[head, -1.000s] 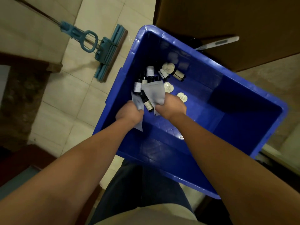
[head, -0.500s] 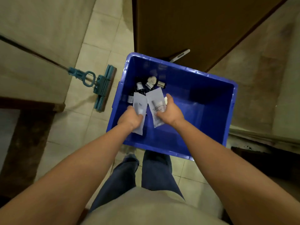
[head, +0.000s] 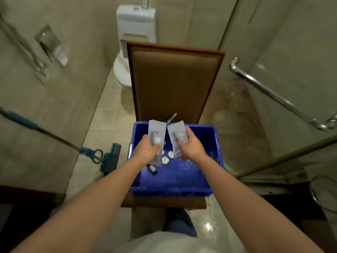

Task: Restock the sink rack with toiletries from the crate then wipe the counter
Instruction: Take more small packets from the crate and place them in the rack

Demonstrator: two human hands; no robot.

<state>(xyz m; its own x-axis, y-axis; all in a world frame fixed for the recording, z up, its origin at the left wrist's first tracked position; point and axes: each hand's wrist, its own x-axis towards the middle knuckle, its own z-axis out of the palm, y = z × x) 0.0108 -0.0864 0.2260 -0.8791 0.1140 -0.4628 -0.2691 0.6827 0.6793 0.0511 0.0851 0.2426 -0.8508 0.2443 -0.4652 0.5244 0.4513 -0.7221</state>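
A blue plastic crate (head: 182,183) rests on the seat of a brown chair in front of me. Above it my left hand (head: 146,150) grips a pale sachet (head: 156,133) held upright. Beside it my right hand (head: 189,145) grips a second pale sachet (head: 176,135). On the crate floor under my hands lie round white packets (head: 165,160) and a small dark bottle (head: 152,169). Other contents are hidden by my hands and the sachets.
The chair's brown backrest (head: 173,81) stands upright behind the crate. A white toilet (head: 124,70) lies beyond it. A blue mop (head: 107,159) leans at the left on the tiled floor. A glass shower door with a chrome handle (head: 273,94) is at the right.
Both hands have lifted out of the crate, each with a sachet. My view has risen and now takes in the chair back, the toilet and the shower door.
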